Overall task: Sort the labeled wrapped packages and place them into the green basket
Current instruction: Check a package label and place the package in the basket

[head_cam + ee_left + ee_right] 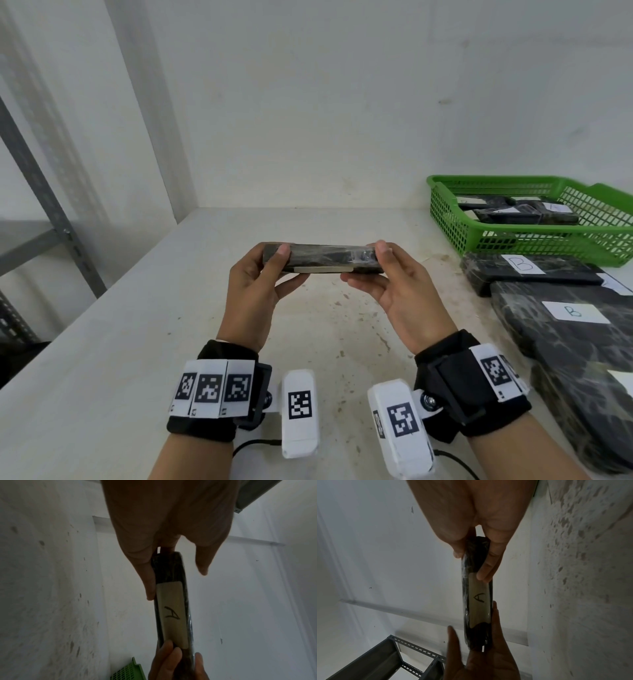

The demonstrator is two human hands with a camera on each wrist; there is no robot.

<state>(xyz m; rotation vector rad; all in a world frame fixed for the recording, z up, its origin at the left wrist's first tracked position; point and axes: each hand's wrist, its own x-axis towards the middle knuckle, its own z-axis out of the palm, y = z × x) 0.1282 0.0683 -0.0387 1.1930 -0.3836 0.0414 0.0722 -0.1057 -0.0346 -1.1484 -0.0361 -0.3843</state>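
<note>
A flat dark wrapped package [325, 262] is held level above the table between both hands. My left hand [270, 270] grips its left end and my right hand [373, 270] pinches its right end. Its underside carries a pale label marked A [171, 614] [479, 597], plain in both wrist views. The green basket [455, 233] stands at the back right with several dark labeled packages [524, 214] inside.
Two dark packages labeled B [524, 274] [572, 325] lie on the table's right side in front of the basket. A grey metal shelf frame [44, 205] stands at the left. The white wall runs along the table's back edge.
</note>
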